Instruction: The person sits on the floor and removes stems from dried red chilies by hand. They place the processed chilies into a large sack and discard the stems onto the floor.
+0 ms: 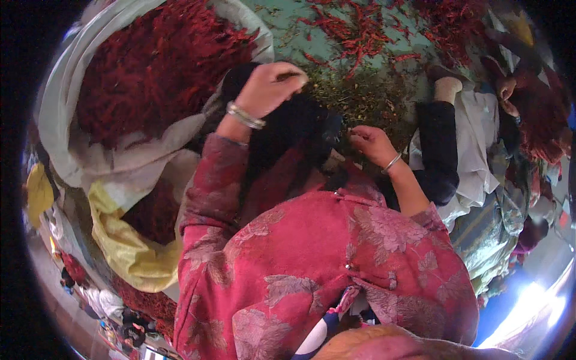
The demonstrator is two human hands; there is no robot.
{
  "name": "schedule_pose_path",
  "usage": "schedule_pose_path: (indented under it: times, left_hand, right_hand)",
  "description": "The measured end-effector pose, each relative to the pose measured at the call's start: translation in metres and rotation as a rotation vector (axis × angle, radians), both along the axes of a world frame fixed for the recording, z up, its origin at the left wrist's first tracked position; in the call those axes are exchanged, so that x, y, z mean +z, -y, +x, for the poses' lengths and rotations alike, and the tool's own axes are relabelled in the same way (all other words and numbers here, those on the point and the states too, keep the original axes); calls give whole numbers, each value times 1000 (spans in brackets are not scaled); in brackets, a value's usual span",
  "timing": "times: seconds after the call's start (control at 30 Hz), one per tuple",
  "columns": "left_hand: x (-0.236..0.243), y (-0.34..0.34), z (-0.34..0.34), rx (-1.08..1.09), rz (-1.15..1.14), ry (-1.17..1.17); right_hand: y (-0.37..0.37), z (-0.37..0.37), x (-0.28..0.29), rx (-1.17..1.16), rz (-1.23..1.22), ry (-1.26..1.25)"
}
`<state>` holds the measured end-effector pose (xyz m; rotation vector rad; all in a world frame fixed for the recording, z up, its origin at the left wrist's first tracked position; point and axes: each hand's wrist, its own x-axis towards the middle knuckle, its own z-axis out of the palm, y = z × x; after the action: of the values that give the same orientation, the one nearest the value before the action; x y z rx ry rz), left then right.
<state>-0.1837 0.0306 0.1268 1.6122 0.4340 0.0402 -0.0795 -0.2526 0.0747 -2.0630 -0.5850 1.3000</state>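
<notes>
Red chillies [162,72] fill the white sack [57,126] at ten o'clock and might spill if the left sleeve [210,180] snags its rim, while the left hand [270,89] and right hand [373,146] curl inward, whether pinching anything I cannot tell.

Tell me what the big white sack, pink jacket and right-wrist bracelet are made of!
Big white sack: maybe woven plastic or cloth, dull; its rim folds softly, but the weave is unclear. Pink jacket: likely fabric, mostly matt; it creases. Right-wrist bracelet: probably polished metal; it's silvery and shiny.
</notes>
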Motion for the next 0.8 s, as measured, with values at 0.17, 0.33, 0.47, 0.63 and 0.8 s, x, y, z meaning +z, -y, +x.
schedule_pose_path:
  times: [0.17, 0.33, 0.47, 0.63, 0.8]
  left_hand:
    - [-83, 20, 73, 23, -163, -52]
    - [-127, 8, 107, 180, -198, -247]
    - [-140, 4, 132, 327, -322, -255]
    - [-128, 2, 156, 294, -189, -254]
    - [-138, 7, 158, 291, -264, -190]
  right_hand:
    - [-35, 49, -9, 60, 67, 522]
    - [-85, 111, -23, 28, 132, 711]
    - [-118, 150, -52, 49, 210, 850]
    - [-145, 182, -95, 124, 166, 1011]
    - [-170, 187, -109, 224, -30, 1033]
